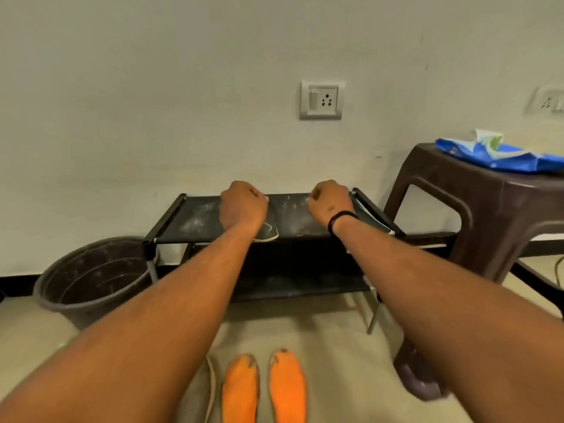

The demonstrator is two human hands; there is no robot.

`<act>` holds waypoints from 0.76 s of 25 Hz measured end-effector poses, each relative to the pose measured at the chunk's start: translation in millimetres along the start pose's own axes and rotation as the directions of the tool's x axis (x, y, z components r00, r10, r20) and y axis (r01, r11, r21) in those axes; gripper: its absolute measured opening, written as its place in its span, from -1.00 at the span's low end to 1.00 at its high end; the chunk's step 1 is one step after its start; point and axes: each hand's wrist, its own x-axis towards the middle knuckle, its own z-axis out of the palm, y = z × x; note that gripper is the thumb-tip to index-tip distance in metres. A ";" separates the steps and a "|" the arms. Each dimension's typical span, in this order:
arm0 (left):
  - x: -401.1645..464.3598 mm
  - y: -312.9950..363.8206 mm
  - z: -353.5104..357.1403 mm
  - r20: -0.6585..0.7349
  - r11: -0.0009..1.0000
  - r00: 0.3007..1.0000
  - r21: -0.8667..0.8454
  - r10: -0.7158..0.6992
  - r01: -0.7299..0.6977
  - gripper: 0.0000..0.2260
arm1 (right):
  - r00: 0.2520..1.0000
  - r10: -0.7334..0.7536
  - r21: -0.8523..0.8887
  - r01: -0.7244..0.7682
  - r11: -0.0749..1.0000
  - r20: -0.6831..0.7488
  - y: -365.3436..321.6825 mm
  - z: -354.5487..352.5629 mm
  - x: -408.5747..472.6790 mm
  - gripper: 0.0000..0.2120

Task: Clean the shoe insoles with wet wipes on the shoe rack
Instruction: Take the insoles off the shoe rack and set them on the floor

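Hands: while both arms reach forward, the left hand (pixel 243 206) and right hand (pixel 330 203) hover curled into fists over the shoe rack (pixel 195 219); whether either pinches anything I cannot tell.
Dark insoles: one (pixel 268 235) under the left wrist, another (pixel 374 219) just right of the right hand.
Orange insoles (pixel 264 389): on the floor, below both forearms.
Wet wipes pack (pixel 500 154): on the brown stool (pixel 476 206), right of the right hand.
Bucket (pixel 91 279): left of the rack.

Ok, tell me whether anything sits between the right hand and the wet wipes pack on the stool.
Nothing visible does. The right hand hovers over the shoe rack top, and the blue wet wipes pack lies uncovered on the brown stool just beyond the rack's right end.
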 end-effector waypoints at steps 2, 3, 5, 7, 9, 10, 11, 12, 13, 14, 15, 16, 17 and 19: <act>27.9 -15.9 10.1 0.053 0.994 0.994 0.063 -0.096 0.093 -0.77 | 0.999 0.028 -0.182 -0.021 0.983 0.035 30.9 -12.8 33.7 -0.83; 36.9 -25.6 17.7 0.096 0.985 0.983 0.087 -0.158 0.150 -0.66 | 0.997 0.066 -0.218 -0.058 0.974 0.030 49.5 -17.0 47.6 -0.81; 46.3 -43.0 30.3 0.145 0.958 0.952 0.139 -0.269 0.249 -0.50 | 0.979 0.204 -0.193 -0.203 0.960 -0.014 87.4 -17.7 64.4 -0.78; 53.0 -53.0 33.5 0.149 0.938 0.939 0.209 -0.310 0.277 -0.42 | 0.946 0.324 -0.232 -0.316 0.920 -0.003 117.3 -8.4 65.3 -0.72; 58.8 -56.3 34.2 0.182 0.936 0.934 0.234 -0.308 0.263 -0.44 | 0.935 0.355 -0.296 -0.333 0.895 0.022 130.8 5.4 61.3 -0.73; 60.8 -56.9 34.8 0.215 0.937 0.924 0.227 -0.315 0.266 -0.45 | 0.938 0.347 -0.283 -0.330 0.900 0.008 132.3 10.3 59.3 -0.74; 62.6 -57.9 36.9 0.240 0.937 0.913 0.206 -0.329 0.283 -0.44 | 0.939 0.343 -0.255 -0.335 0.907 -0.012 132.1 13.0 57.1 -0.73; 63.2 -56.0 37.6 0.249 0.939 0.907 0.148 -0.340 0.311 -0.45 | 0.936 0.349 -0.209 -0.349 0.913 -0.039 129.1 10.5 55.9 -0.72; 63.6 -53.6 39.2 0.254 0.935 0.902 0.037 -0.350 0.352 -0.48 | 0.932 0.355 -0.135 -0.361 0.923 -0.067 126.2 6.4 56.1 -0.72; 58.0 -46.5 35.8 0.278 0.913 0.897 -0.121 -0.345 0.389 -0.52 | 0.929 0.359 -0.047 -0.364 0.930 -0.094 120.5 -5.3 50.6 -0.72; 49.7 -35.6 32.1 0.314 0.862 0.888 -0.276 -0.337 0.425 -0.57 | 0.929 0.353 0.029 -0.352 0.935 -0.113 114.8 -18.3 43.6 -0.71; 41.7 -24.7 31.4 0.366 0.791 0.872 -0.399 -0.326 0.464 -0.61 | 0.930 0.349 0.097 -0.339 0.936 -0.119 109.5 -24.8 38.9 -0.67; 31.3 -12.5 30.9 0.419 0.726 0.854 -0.477 -0.307 0.495 -0.65 | 0.933 0.337 0.148 -0.319 0.936 -0.125 102.9 -33.6 33.0 -0.63; 14.0 5.5 39.9 0.528 0.622 0.803 -0.539 -0.276 0.568 -0.78 | 0.943 0.315 0.214 -0.288 0.933 -0.108 92.8 -32.8 28.1 -0.62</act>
